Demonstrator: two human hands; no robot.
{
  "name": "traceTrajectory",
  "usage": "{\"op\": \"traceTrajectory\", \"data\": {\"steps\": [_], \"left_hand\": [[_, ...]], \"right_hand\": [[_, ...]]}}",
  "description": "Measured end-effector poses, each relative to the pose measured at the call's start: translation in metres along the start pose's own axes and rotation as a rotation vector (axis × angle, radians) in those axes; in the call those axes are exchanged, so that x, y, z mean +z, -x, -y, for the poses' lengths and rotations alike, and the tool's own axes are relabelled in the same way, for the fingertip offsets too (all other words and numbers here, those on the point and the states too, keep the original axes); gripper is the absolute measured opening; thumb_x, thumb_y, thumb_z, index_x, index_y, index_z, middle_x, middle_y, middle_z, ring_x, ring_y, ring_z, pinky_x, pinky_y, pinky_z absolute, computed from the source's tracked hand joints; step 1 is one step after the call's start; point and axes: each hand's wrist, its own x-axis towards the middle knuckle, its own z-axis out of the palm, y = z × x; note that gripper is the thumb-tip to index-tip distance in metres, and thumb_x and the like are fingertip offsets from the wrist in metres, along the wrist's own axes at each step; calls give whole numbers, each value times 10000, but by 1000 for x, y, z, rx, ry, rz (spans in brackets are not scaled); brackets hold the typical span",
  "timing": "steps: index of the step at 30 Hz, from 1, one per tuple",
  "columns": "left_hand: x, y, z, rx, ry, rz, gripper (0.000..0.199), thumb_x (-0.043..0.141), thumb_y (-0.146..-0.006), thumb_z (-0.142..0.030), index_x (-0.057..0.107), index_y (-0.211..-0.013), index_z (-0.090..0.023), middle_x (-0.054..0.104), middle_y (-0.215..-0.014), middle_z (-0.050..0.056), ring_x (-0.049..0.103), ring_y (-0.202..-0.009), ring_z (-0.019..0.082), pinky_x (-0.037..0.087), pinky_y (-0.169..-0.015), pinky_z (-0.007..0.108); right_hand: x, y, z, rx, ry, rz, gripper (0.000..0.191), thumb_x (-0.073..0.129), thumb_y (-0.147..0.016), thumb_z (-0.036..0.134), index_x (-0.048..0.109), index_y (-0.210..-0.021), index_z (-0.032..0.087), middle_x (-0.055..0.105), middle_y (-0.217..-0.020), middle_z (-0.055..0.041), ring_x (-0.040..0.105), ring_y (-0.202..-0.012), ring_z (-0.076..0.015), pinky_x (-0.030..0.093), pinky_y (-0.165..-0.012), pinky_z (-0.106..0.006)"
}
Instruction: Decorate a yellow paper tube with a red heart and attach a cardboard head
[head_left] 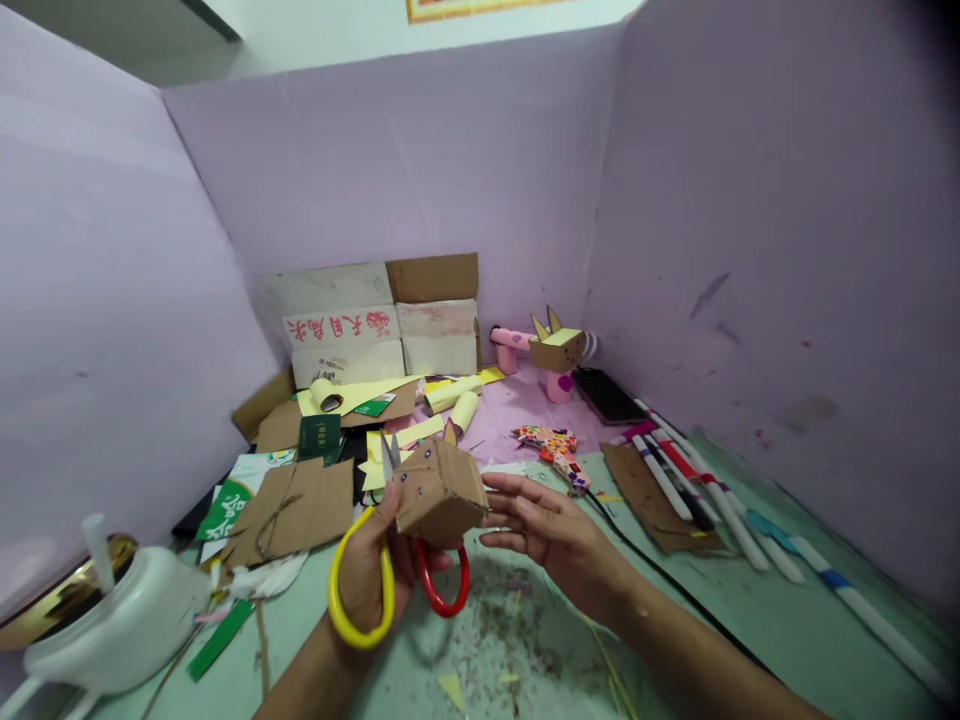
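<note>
A small folded cardboard animal head [441, 492] is held up by my left hand [361, 572], thumb on its left side and fingers underneath. It has drawn dots for a face and a pointed ear on top. Scissors [360, 638] hang on the same hand, one loop yellow and the other red, with the blades showing behind the head. My right hand [551, 530] is open at the head's right side, fingers stretched toward it; whether the fingertips touch it I cannot tell.
A pink tube animal with a cardboard head [559, 352] stands at the back right, near a black phone [606, 396]. Markers [667, 480] lie to the right, a patterned glue gun [555, 455] ahead. Cardboard sheets [292, 510] are at left, beside a white pot-like object [124, 620].
</note>
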Motion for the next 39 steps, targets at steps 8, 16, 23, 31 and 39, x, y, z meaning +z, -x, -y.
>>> {"op": "traceTrajectory", "data": {"steps": [8, 16, 23, 31, 39], "left_hand": [[1, -1, 0, -71, 8, 1, 437, 412, -960, -348, 464, -1329, -121, 716, -628, 96, 688, -495, 242, 499, -379, 256], [4, -1, 7, -107, -2, -10, 389, 405, -968, -320, 519, -1274, -109, 719, -631, 98, 693, -504, 240, 513, -395, 265], [6, 4, 17, -139, 29, 50, 385, 486, -931, -226, 513, -1302, -127, 739, -689, 98, 725, -643, 261, 582, -549, 329], [1, 2, 17, -175, 15, 153, 619, 730, -753, -271, 508, -1322, -170, 752, -881, 120, 716, -710, 284, 571, -570, 334], [3, 3, 19, -191, 21, 128, 428, 642, -829, -278, 572, -1222, -128, 741, -762, 125, 705, -612, 260, 532, -454, 276]], "right_hand": [[1, 0, -3, -73, 105, -30, 411, 862, -644, 350, 723, -1012, 227, 738, -982, -36, 699, -841, -148, 526, -788, -292], [0, 2, -14, -476, 637, -139, 495, 848, -596, 155, 656, -1045, 234, 665, -889, 4, 627, -637, -112, 534, -628, -252], [2, 6, -16, -846, 890, -270, 178, 811, -680, 163, 684, -802, 187, 682, -672, 3, 635, -558, -131, 517, -527, -215], [6, 10, -14, -916, 866, -273, 123, 741, -729, 126, 682, -627, 161, 668, -534, -7, 609, -459, -120, 473, -471, -202], [13, 13, -4, -654, 814, -331, 267, 590, -833, 228, 617, -572, 182, 607, -469, 2, 573, -425, -125, 440, -443, -216]]}}
